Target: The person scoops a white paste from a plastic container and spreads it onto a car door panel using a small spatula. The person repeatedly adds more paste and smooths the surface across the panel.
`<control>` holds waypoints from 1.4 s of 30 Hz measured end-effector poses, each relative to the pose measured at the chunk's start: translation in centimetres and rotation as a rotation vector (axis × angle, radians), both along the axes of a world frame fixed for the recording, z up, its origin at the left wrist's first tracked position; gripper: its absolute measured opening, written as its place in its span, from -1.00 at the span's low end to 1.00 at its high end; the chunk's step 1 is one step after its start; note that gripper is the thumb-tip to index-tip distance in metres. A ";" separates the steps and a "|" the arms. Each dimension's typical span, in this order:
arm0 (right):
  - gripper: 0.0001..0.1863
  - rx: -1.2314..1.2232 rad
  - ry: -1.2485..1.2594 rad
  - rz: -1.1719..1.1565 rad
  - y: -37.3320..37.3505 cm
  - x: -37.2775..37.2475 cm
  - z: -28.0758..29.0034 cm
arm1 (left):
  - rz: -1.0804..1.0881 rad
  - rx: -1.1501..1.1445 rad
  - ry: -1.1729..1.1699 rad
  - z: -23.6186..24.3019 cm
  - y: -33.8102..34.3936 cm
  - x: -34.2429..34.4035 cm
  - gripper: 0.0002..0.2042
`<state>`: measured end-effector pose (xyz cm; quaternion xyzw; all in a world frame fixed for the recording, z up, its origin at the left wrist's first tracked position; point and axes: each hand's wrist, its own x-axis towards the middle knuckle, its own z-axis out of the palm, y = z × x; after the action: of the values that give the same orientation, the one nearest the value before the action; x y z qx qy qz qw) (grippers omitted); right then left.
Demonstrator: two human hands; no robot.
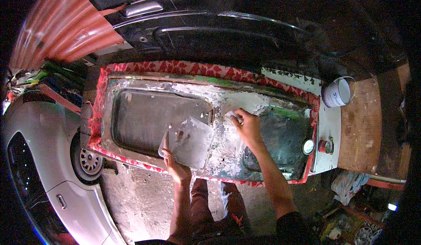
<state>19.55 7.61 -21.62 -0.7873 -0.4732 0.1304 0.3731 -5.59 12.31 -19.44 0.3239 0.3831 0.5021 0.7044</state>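
A worn metal panel point(267, 100), like a vehicle door, lies flat before me, patched with white filler, bare grey and green paint. My left hand point(176, 168) is closed on the edge of a translucent flat board point(193, 144), with a few dark and pale smears on it. The board is held over the recessed dark area point(149, 118) on the panel's left. My right hand point(249, 130) pinches a small pale flat piece point(233, 116), like a spreader, at the filler patch in the panel's middle. Its exact kind is hard to make out.
Under the panel is a red-and-white patterned cloth point(175, 67). To the right are a round tin lid point(308, 146), a small tin point(325, 146) and a white bucket point(337, 92). A silver car point(66, 192) stands at left, a dark vehicle body point(197, 34) beyond.
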 end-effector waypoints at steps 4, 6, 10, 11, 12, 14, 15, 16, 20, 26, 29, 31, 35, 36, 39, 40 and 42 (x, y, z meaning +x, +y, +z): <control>-0.73 -0.004 -0.295 0.190 -1.1 -2.8 -0.6 | 0.061 0.022 0.003 -0.2 0.6 -0.2 -0.24; -0.72 -0.035 -0.306 0.250 -2.1 -3.9 -0.8 | 0.044 0.034 -0.021 0.3 1.0 -0.2 -0.26; -0.77 0.032 -0.139 0.165 -4.2 -5.7 -0.3 | 0.002 0.013 -0.100 0.4 1.9 -1.5 -0.25; -0.78 0.062 -0.112 0.125 -4.8 -6.0 0.3 | 0.003 0.003 -0.112 0.3 2.1 -1.8 -0.25; -0.78 0.092 -0.085 0.086 -5.4 -6.3 1.0 | -0.026 -0.017 -0.134 0.4 2.0 -2.1 -0.25; -0.85 0.142 0.038 -0.040 -6.0 -7.0 3.1 | -0.081 -0.050 -0.187 1.6 2.1 -2.1 -0.26; -0.86 0.133 0.187 -0.103 -6.3 -7.3 4.2 | -0.083 -0.068 -0.202 2.1 2.1 -1.9 -0.27; -0.86 0.125 0.336 -0.166 -6.7 -7.6 5.4 | -0.086 -0.086 -0.217 2.6 2.0 -1.4 -0.28; -0.88 0.300 0.751 -0.247 -6.3 -8.8 10.0 | -0.131 -0.218 -0.345 3.9 1.6 -0.5 -0.39; -0.84 0.348 -0.071 -0.102 -5.5 -12.1 16.3 | -0.236 -0.289 -0.327 9.8 -0.6 0.8 -0.40; -0.73 0.304 -0.194 0.016 -5.9 -14.1 16.7 | -0.318 -0.227 -0.391 10.5 -1.2 1.7 -0.40; -0.73 0.298 -0.191 0.041 -6.3 -15.4 16.8 | -0.298 -0.196 -0.400 11.9 -1.4 2.2 -0.39; -0.70 0.270 -0.155 0.157 -7.4 -15.1 18.4 | -0.318 -0.167 -0.459 13.8 -1.1 2.3 -0.37; -0.70 0.265 -0.143 0.168 -7.6 -15.1 18.8 | -0.327 -0.164 -0.461 14.5 -1.1 2.2 -0.37; -0.67 0.256 -0.123 0.201 -8.2 -15.1 20.1 | -0.342 -0.074 -0.410 16.7 -1.3 2.3 -0.36; -0.67 0.257 -0.126 0.214 -8.4 -15.3 20.6 | -0.328 -0.079 -0.434 16.7 -1.2 2.3 -0.36; -0.65 0.261 -0.130 0.229 -8.7 -15.5 20.8 | -0.299 -0.088 -0.483 16.4 -0.8 2.4 -0.36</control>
<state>4.06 -1.07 -0.86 -0.6799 -0.5959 0.0587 0.4234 -3.22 11.46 -3.09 0.2168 0.1738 0.4380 0.8549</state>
